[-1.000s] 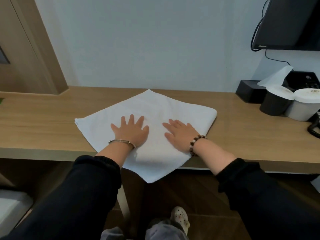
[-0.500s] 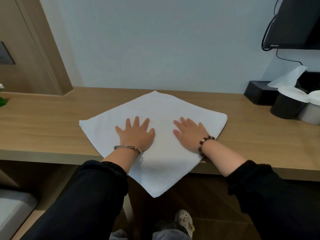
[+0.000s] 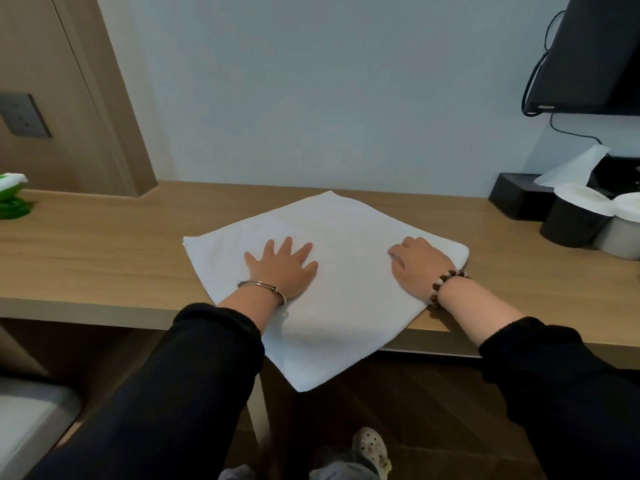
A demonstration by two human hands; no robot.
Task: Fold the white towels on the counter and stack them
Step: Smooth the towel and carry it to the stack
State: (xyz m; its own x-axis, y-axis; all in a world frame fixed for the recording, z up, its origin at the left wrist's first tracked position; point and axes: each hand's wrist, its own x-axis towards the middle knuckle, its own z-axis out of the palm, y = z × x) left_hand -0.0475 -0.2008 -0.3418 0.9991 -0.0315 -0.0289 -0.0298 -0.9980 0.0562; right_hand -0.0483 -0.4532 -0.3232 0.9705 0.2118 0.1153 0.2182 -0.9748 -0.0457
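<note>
One white towel (image 3: 346,237) lies spread like a diamond on the wooden counter (image 3: 104,258), its near corner hanging over the front edge. My left hand (image 3: 282,266) presses flat on the towel's left half with fingers spread. My right hand (image 3: 417,266) rests on the towel close to its right corner, fingers bent a little toward the left. No other towel is in view.
A black tissue box (image 3: 519,195) and two lidded cups (image 3: 575,216) stand at the counter's right end under a wall-mounted screen (image 3: 595,53). A green and white pack (image 3: 10,195) sits at the far left. A grey seat (image 3: 27,420) is below left.
My right hand has slid right across the towel toward its right corner. My left hand stays pressed in place. The view has tilted and shifted a little.
</note>
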